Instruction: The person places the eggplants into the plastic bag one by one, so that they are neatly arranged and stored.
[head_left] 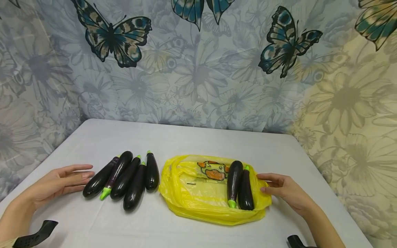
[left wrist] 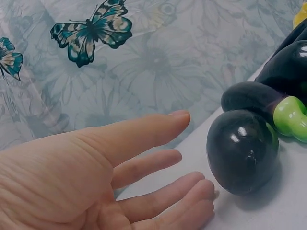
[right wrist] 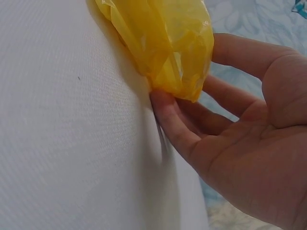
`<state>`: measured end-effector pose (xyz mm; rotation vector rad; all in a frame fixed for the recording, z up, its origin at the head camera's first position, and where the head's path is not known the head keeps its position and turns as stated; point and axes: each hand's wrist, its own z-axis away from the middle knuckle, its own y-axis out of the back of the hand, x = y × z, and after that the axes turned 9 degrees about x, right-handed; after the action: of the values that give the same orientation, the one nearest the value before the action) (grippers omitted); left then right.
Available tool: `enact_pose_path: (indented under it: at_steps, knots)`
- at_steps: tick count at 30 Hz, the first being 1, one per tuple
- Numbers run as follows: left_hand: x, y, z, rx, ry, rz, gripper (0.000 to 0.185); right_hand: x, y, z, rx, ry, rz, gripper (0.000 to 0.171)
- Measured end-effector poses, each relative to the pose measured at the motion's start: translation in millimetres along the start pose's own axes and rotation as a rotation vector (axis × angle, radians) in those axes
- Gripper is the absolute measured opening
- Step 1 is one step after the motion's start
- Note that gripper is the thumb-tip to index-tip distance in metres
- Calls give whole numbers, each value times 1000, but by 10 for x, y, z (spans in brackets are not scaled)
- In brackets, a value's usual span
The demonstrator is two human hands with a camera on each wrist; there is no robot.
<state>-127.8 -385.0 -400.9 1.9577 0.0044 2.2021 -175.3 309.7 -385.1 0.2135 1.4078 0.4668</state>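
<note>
Several glossy dark eggplants with bright green stem ends lie side by side on the left of the white table. My left hand is beside the leftmost eggplant, fingers extended and holding nothing; a small gap separates the fingertips from it in the left wrist view. A yellow plastic bag with a printed cartoon lies spread in the middle with its rim bunched up. Two more eggplants lie within its right end. At the bag's right edge, my right hand holds the plastic between thumb and fingers.
The table has a white cover and stands against a wall of butterfly-and-flower fabric. Black straps show near both wrists.
</note>
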Motion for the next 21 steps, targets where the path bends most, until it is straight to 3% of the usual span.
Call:
enact_pose_path:
  at_steps: [9,18,21]
  knots:
    - [-34,4,-6,-68,20,-26,47,18,-15,-6,-3,6,4,57]
    - [2,-39,-10,-90,21,-21,46,10,-5,-8,7,0,5,58]
    - [34,-77,-11,-79,32,-64,49,8,-6,1,4,2,4,57]
